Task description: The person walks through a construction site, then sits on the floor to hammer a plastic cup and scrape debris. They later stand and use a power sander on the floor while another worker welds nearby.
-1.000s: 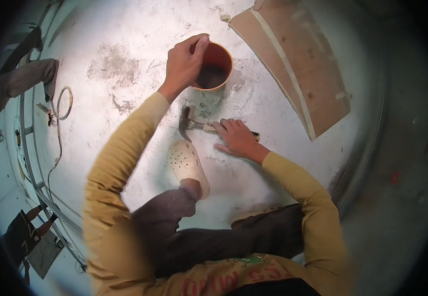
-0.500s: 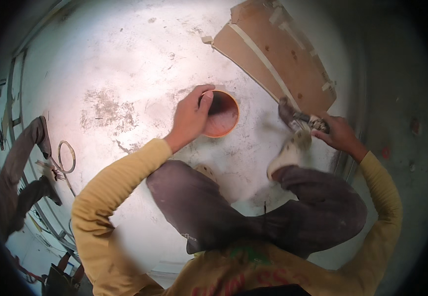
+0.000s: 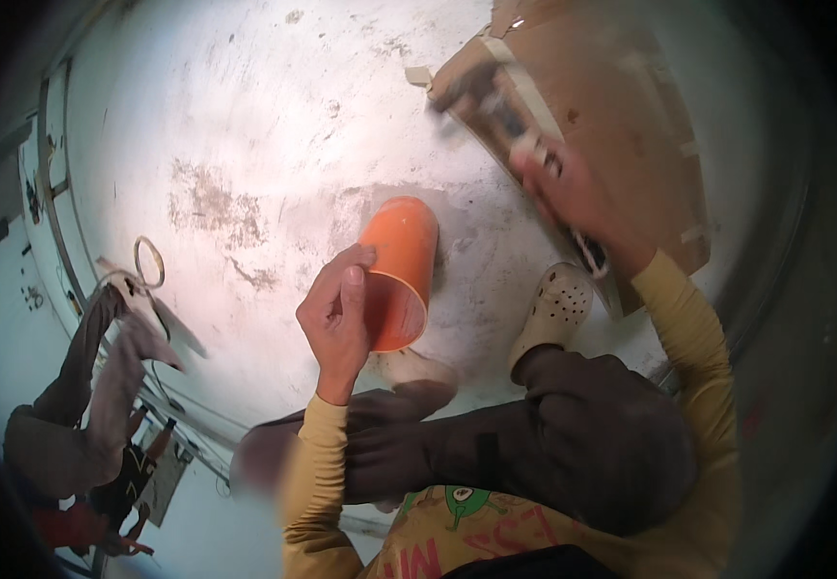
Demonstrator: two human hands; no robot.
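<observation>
An orange pipe piece (image 3: 406, 241) stands tilted over the pale floor, its open round mouth facing me. My left hand (image 3: 336, 311) is closed on the left side of its rim, thumb on the near side. Further right, my right hand (image 3: 573, 188) grips a hammer (image 3: 507, 118) by its handle. The hammer's dark head is smeared by motion and appears over the left edge of the cardboard (image 3: 621, 145). A pale loop shows at the handle end below my fist. The far end of the pipe piece is turned away from me.
A cream clog (image 3: 555, 309) on my foot is beside the cardboard, which has tape strips. My other foot (image 3: 418, 372) is partly hidden behind the pipe. At left, another person's legs (image 3: 100, 386) are near a hoop (image 3: 149, 262) and metal rails (image 3: 50, 145).
The pipe piece has tipped, so its orange outer side now shows, and its mouth has come nearer me. My right hand has swung the hammer up and left over the cardboard.
</observation>
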